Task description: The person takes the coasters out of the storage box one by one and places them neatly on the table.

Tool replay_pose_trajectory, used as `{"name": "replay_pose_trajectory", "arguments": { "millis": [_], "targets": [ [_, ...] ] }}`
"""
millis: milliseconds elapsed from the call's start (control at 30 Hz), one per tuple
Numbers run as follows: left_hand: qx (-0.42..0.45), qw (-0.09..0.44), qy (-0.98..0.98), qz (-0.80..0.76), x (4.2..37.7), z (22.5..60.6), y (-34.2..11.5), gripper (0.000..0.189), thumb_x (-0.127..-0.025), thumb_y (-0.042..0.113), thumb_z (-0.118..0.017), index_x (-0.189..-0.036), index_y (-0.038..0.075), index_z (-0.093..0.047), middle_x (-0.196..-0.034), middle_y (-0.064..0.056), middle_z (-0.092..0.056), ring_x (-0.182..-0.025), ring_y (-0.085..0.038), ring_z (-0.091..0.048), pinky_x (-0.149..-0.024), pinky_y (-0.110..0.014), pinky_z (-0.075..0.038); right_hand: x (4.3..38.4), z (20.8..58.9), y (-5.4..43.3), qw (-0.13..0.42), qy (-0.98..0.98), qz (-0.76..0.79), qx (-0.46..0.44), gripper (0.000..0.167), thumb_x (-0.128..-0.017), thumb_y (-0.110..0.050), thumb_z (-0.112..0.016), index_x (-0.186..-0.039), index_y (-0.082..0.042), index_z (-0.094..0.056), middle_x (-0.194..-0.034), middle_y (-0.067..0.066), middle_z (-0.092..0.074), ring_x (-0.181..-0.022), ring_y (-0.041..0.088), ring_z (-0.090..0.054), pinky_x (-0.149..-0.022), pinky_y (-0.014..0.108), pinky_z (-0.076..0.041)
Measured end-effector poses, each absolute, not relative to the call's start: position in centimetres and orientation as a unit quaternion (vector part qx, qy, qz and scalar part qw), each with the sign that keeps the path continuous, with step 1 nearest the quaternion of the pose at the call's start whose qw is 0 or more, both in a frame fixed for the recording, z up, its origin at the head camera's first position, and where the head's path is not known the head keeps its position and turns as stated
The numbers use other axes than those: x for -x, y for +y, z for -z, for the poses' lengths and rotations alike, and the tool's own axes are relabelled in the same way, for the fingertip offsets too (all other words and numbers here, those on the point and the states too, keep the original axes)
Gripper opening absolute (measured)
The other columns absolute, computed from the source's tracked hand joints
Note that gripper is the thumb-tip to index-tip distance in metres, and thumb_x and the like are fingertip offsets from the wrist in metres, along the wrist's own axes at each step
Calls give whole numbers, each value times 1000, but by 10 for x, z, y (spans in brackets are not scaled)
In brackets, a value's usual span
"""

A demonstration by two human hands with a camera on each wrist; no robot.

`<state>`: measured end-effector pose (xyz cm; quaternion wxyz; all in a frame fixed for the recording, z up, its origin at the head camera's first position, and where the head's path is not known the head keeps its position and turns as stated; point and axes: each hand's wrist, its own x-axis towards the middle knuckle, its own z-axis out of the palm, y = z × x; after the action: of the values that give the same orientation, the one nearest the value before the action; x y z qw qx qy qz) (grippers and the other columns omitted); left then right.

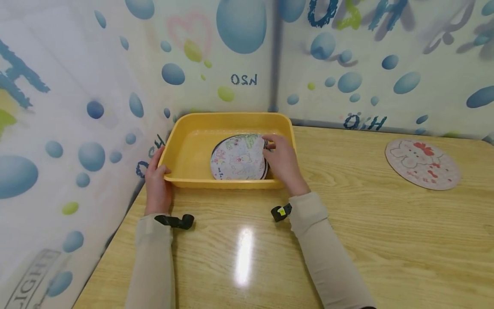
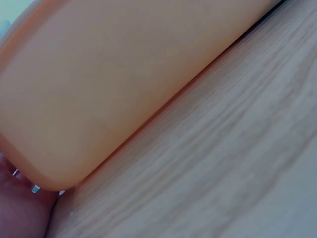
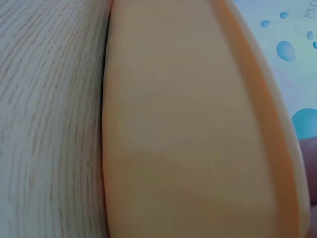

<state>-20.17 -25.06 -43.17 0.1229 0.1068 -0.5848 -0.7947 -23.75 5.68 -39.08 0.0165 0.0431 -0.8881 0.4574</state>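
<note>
A yellow plastic tray stands on the table against the corner of the walls. My left hand grips its front left corner, thumb over the rim and fingers along the outer side; the left wrist view shows part of this hand by the tray's lower corner. Inside the tray, toward the right, lies a round mat with a pale cartoon print, and dark edges show beneath it. Reaching over the front rim, my right hand pinches the mat's right edge between thumb and fingers.
Another round mat, pink with a cartoon rabbit and red bows, lies on the wooden table at the right. Walls covered in a blue-drop print border the table at the back and left.
</note>
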Motion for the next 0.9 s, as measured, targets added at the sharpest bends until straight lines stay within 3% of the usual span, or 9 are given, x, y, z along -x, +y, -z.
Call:
{"name": "replay_pose_trajectory", "arguments": {
  "millis": [100, 267, 500, 767, 900],
  "targets": [
    [-110, 119, -583, 796, 201, 431, -251, 62, -80, -5, -29, -135, 22, -41, -141, 8, -26, -124, -16, -30, -102, -29, -29, 239, 391, 58, 18, -881, -470, -49, 42, -85, -11, -58, -126, -12, -50, -121, 8, -48, -96, 17, -52, -77, 32, -48],
    [-112, 115, -581, 798, 201, 430, -251, 62, -81, -5, -29, -135, 22, -40, -142, 8, -25, -125, -16, -30, -102, -29, -29, 241, 391, 56, -11, -890, -452, -65, 44, -84, -17, -59, -127, -11, -49, -108, 6, -56, -91, 18, -53, -78, 33, -47],
    [-113, 126, -583, 795, 202, 432, -250, 61, -80, -5, -30, -135, 21, -41, -140, 7, -28, -123, -15, -32, -102, -28, -29, 238, 394, 52, -12, -944, -315, -99, 48, -88, -21, -52, -132, -8, -43, -117, 13, -53, -90, 21, -50, -77, 34, -44],
    [-112, 132, -586, 792, 203, 433, -249, 60, -81, -5, -33, -134, 23, -42, -140, 8, -28, -123, -15, -33, -102, -28, -30, 233, 395, 48, -3, -958, -263, -115, 55, -87, -13, -50, -139, -15, -32, -111, 11, -56, -80, 21, -51, -64, 33, -43],
    [-114, 128, -586, 792, 202, 432, -248, 60, -81, -4, -33, -134, 23, -41, -140, 8, -28, -123, -15, -33, -102, -28, -29, 233, 395, 47, -3, -952, -285, -110, 58, -87, -13, -51, -141, -15, -27, -116, 9, -56, -82, 19, -52, -71, 32, -45]
  ]
}}
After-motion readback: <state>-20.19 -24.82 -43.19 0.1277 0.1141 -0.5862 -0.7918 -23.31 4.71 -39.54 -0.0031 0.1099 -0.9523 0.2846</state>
